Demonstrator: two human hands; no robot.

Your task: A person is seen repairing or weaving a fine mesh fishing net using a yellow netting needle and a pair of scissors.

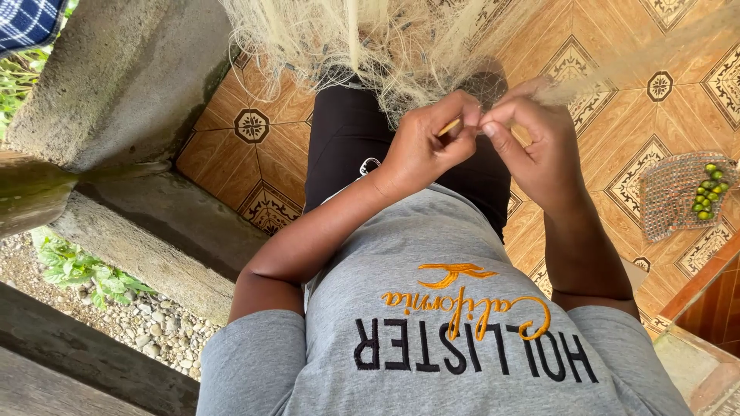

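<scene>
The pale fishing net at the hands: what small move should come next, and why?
Probably draw the thin yellow netting needle through the pale fine-meshed fishing net. The left hand pinches the needle, the right hand pinches the mesh beside it, and their fingertips meet there.

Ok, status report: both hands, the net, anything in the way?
Left hand pinching a thin yellow stick. Right hand pinching pale net strands beside it, fingertips almost meeting. Net drapes over the lap. Nothing blocking; clear dish of green fruit lies well aside.

Soft even daylight, no harsh shadows; centre sharp, slight wide-angle stretch and blur at upper edges.
</scene>
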